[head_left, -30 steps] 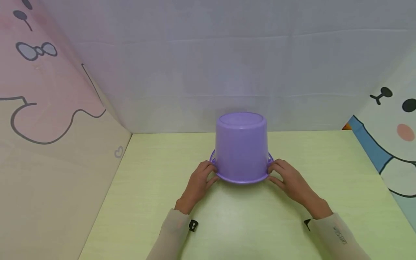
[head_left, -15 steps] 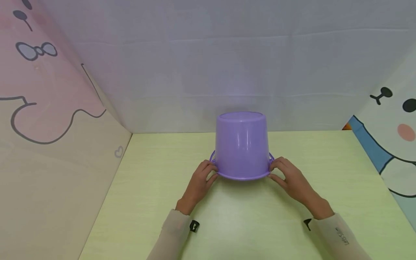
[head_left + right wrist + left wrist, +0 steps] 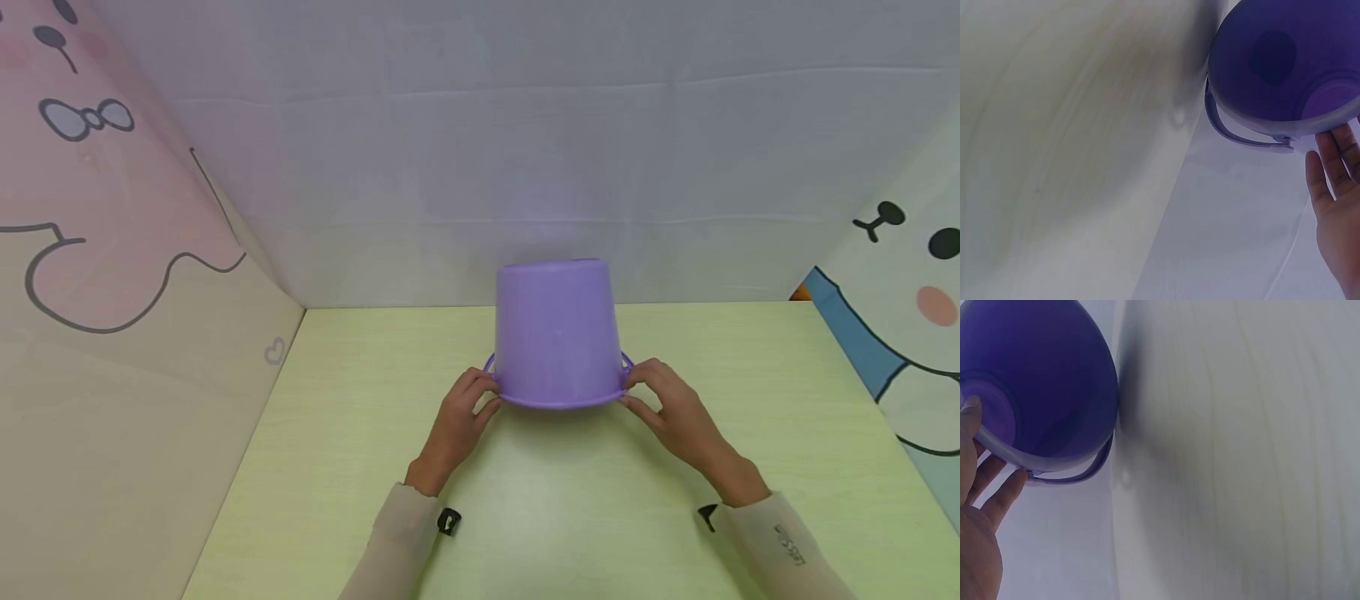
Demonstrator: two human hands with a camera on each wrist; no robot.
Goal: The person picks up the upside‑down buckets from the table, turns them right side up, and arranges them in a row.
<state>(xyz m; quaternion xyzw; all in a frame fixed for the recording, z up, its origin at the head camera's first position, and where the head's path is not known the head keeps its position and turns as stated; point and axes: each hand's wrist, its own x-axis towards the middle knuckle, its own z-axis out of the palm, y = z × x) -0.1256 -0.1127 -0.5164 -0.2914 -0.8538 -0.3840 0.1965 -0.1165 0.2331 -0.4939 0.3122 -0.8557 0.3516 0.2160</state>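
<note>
A purple plastic bucket (image 3: 557,333) is held upside down at the back of the table, tilted so its near rim is raised. My left hand (image 3: 454,423) pinches the rim on the left side; in the left wrist view its thumb (image 3: 970,411) lies over the rim, with the other fingers on the outer wall. On the opposite side, my right hand (image 3: 681,421) grips the rim between thumb and fingers. Both wrist views look into the hollow inside of the bucket. Its thin handle (image 3: 1235,136) hangs on the far side, close to the tabletop.
The pale yellow-green tabletop (image 3: 562,517) ends at a whitish cloth wall (image 3: 420,183) right behind the bucket. Printed cartoon panels flank it: a pink and beige one (image 3: 120,192) at left, a white and blue one (image 3: 900,308) at right.
The bucket's near rim has risen and its base has tipped away toward the back wall, so the flat bottom hardly shows now. Both hands keep their hold, the right one slightly higher.
</note>
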